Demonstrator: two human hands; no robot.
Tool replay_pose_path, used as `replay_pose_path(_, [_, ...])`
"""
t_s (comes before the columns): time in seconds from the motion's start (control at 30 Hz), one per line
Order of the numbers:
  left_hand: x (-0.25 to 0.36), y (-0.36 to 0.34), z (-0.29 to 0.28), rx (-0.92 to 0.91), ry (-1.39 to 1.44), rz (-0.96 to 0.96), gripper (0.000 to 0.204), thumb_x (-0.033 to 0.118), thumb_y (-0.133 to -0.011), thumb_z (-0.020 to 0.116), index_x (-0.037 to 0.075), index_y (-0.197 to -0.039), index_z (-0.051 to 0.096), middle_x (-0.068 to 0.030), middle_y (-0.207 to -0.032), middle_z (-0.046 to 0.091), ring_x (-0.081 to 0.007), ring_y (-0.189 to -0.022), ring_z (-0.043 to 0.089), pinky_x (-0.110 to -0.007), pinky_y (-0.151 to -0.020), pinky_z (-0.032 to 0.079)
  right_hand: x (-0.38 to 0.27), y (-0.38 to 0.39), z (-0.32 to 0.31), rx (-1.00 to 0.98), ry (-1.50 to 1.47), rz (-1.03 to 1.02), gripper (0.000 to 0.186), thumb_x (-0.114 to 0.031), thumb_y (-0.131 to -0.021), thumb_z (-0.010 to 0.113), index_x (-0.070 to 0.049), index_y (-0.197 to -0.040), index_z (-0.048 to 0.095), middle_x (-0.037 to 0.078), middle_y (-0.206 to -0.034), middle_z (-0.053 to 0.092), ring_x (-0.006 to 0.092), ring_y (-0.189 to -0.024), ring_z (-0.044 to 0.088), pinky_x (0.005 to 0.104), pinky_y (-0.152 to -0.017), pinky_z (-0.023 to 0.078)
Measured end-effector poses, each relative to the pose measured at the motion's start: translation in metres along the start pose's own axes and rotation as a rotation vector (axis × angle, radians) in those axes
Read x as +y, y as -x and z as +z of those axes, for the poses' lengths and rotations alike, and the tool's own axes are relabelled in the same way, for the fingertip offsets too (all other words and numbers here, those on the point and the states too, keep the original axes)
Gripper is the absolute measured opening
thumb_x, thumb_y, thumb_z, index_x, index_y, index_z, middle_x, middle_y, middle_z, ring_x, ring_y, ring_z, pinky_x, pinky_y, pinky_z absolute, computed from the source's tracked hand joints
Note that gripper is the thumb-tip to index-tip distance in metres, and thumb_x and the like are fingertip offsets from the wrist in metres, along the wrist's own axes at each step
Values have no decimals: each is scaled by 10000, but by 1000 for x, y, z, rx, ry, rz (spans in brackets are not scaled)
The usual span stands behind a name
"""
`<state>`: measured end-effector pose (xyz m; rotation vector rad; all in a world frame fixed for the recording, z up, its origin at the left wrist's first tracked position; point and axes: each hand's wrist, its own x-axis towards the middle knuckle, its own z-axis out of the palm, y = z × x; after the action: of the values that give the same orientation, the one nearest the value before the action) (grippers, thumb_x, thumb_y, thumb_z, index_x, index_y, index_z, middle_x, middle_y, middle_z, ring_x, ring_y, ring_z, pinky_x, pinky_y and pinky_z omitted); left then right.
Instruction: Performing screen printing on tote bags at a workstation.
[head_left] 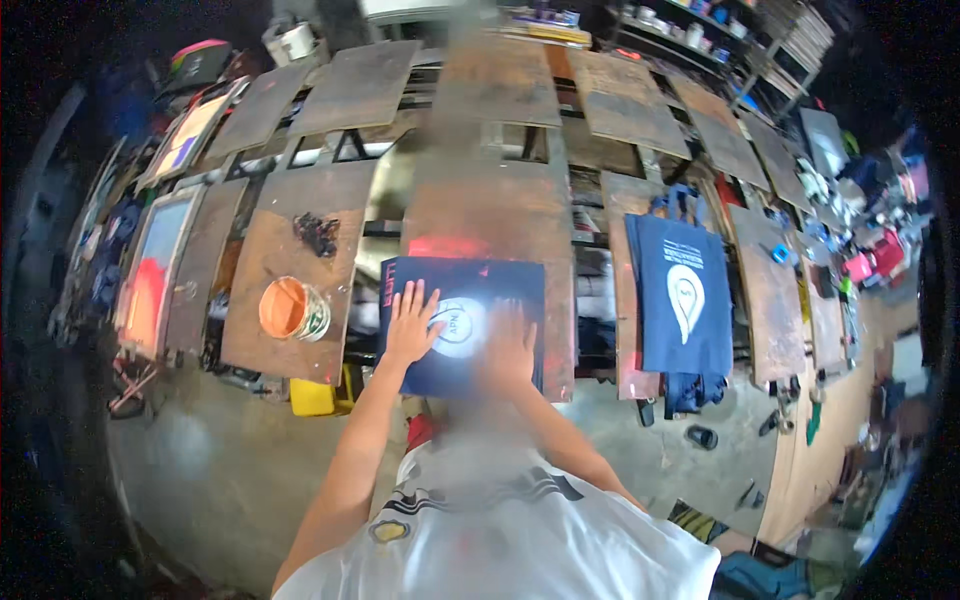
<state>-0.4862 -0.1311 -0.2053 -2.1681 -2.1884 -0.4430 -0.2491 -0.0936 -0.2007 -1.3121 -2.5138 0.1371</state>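
A dark navy piece of printed fabric (463, 378) lies on a wooden board in front of me, with a round white print in its middle and red lettering along its upper left edge. My left hand (411, 325) rests flat on it, fingers spread, just left of the print. On the right half of the fabric lies my right hand (510, 352), fingers stretched out, partly smeared by a hazy streak down the picture. Neither hand grips anything that I can see.
Wooden boards (505, 215) stand in rows. To the left are an orange-filled bucket (295, 308), a dark clump (316, 234) and a framed screen (160, 262). Navy tote bags (685, 290) with a white print lie stacked to the right. A yellow container (318, 396) sits below the boards.
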Motion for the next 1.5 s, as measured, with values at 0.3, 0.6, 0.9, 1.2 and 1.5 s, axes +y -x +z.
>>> replay_pose_path(0.3, [53, 76, -3, -65, -95, -476, 724, 520, -974, 501, 130, -1558, 329, -185, -1643, 192, -402, -1503, 193, -588, -1187, 176, 7, -4, -4, -86, -40, 34, 667, -484, -978, 487, -104, -1519, 395, 147, -1602, 321, 376, -1505, 204, 614, -1189, 125])
replay_pose_path(0.6, [14, 185, 2, 89, 518, -1004, 586, 406, -1053, 397, -41, -1431, 438, -319, -1298, 573, -439, -1255, 529, -443, -1054, 418, 1, -5, -8, -90, -50, -8, 691, -477, -976, 482, -84, -1534, 372, 159, -1626, 272, 395, -1518, 161, 613, -1193, 104])
replay_pose_path(0.9, [16, 214, -65, 577, 572, -904, 457, 320, -1063, 442, -37, -1319, 566, -244, -1256, 637, -361, -1172, 610, -384, -1017, 448, 8, -6, -13, -53, -231, -55, 556, -310, -895, 655, 0, -1346, 552, 251, -1418, 501, 437, -1333, 432, 578, -1094, 319])
replay_pose_path(1.2, [-69, 398, -114, 782, 661, -942, 391, 287, -1065, 492, -56, -1200, 621, -126, -1088, 706, -193, -976, 655, -327, -905, 506, -189, 39, -52, 69, -719, -217, 306, -119, -905, 678, 57, -1155, 651, 202, -1023, 713, 317, -918, 694, 410, -838, 533])
replay_pose_path(1.5, [-96, 601, -180, 1020, 701, -1122, 391, 302, -1081, 447, -29, -1179, 631, -113, -1054, 703, -178, -985, 649, -317, -910, 498, -439, 171, -12, -298, -909, -706, 336, -167, -877, 711, 32, -1145, 672, 208, -1037, 718, 320, -915, 709, 403, -823, 557])
